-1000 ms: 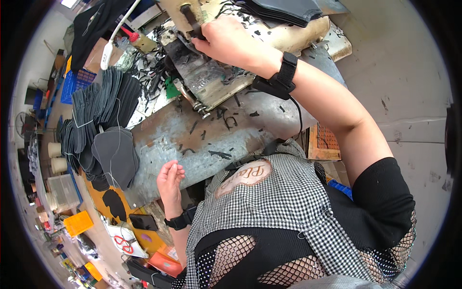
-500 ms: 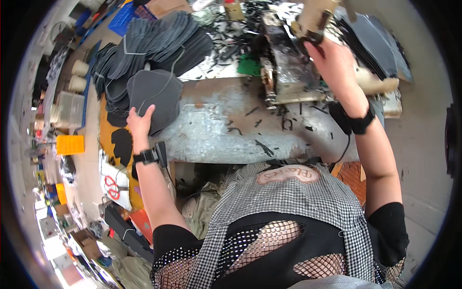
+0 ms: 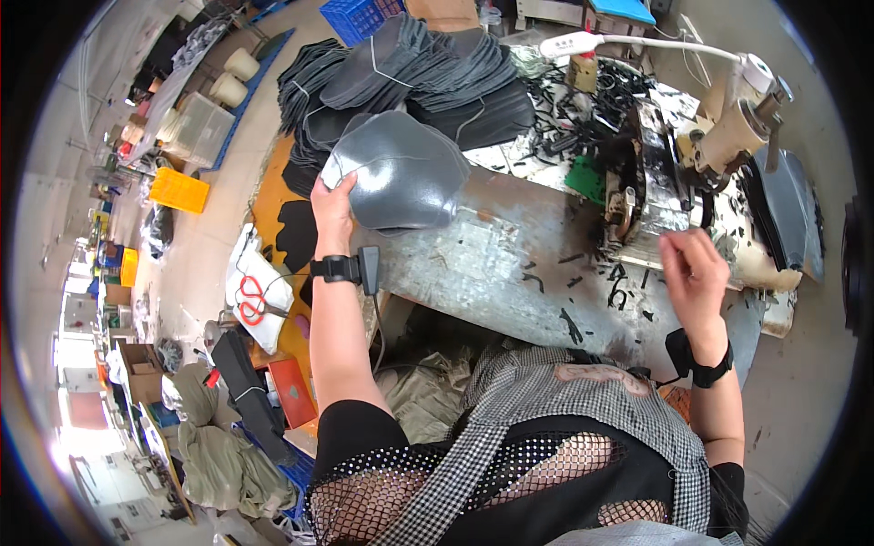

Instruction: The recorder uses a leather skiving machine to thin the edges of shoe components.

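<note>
My left hand [image 3: 333, 207] grips the near-left edge of a dark grey, rounded flat piece [image 3: 405, 173], thumb on top and fingers partly hidden beneath. The piece is raised and tilted, its glossy face catching the light, in front of a heap of similar pieces [image 3: 387, 68], some tied in bundles with string. My right hand [image 3: 696, 278] hovers over the near side of a worn metal machine [image 3: 657, 205], fingers curled in and nothing visible in them.
Black trimmings [image 3: 587, 114] litter the machine's far side, and some scraps lie on the metal tabletop [image 3: 473, 259]. More flat pieces [image 3: 787, 205] are stacked at the right. Red-handled scissors [image 3: 252, 300] rest on white cloth at the left. A white lamp [image 3: 574, 44] reaches over the back.
My left hand has lifted the flat piece off the pile and tilted it. My right hand has drawn back from the machine head toward me. The whole view has shifted.
</note>
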Tool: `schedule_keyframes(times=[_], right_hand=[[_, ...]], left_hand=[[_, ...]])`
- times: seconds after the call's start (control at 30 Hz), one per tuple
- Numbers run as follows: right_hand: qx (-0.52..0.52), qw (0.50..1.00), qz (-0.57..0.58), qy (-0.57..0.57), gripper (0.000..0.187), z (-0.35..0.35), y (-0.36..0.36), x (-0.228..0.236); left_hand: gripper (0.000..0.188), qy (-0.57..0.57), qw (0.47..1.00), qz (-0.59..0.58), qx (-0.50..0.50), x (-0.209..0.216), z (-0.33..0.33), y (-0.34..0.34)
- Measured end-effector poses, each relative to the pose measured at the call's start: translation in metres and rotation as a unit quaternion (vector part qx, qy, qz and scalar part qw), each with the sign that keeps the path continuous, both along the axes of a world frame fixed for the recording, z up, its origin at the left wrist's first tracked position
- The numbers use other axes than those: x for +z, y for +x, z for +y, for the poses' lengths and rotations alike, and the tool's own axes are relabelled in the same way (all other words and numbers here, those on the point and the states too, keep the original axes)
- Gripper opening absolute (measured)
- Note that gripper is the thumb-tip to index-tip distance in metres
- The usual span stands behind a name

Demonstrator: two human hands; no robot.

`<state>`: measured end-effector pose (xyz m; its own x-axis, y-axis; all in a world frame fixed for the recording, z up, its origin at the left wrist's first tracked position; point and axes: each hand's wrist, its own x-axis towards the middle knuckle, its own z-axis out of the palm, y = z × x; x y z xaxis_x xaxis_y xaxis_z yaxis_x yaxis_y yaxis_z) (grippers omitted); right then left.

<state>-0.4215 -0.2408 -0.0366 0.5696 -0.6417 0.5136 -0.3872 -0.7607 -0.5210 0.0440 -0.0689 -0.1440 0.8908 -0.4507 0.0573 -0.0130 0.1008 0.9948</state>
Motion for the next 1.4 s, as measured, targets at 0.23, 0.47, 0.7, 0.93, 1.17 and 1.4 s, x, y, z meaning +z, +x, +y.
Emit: schedule_keyframes(times=[0.23, 0.47, 0.7, 0.93, 1.17, 1.4], right_hand=[[0.186, 0.976, 0.007, 0.112, 0.064, 0.015, 0.078, 0.019], [0.254, 0.902, -0.106, 0.332, 0.091, 0.006, 0.122, 0.019], [0.495, 0.746, 0.198, 0.398, 0.038, 0.053, 0.076, -0.026], [0.423, 0.862, -0.017, 0.278, 0.051, 0.088, 0.061, -0.002], [0.462, 0.860, 0.012, 0.217, 0.031, 0.080, 0.027, 0.008], [0.153, 0.930, 0.013, 0.334, 0.023, 0.045, -0.077, 0.010]], left_hand=[[0.018, 0.032, 0.968, -0.230, -0.096, 0.133, 0.005, -0.095], [0.016, 0.088, 0.934, -0.270, -0.216, 0.180, 0.039, -0.155], [0.019, 0.139, 0.944, -0.257, -0.153, 0.175, 0.094, -0.160], [0.026, 0.272, 0.912, -0.279, -0.131, 0.181, 0.184, -0.178], [0.013, 0.249, 0.828, -0.406, -0.295, 0.183, 0.101, -0.221], [0.044, 0.353, 0.877, -0.285, -0.161, 0.095, 0.006, -0.123]])
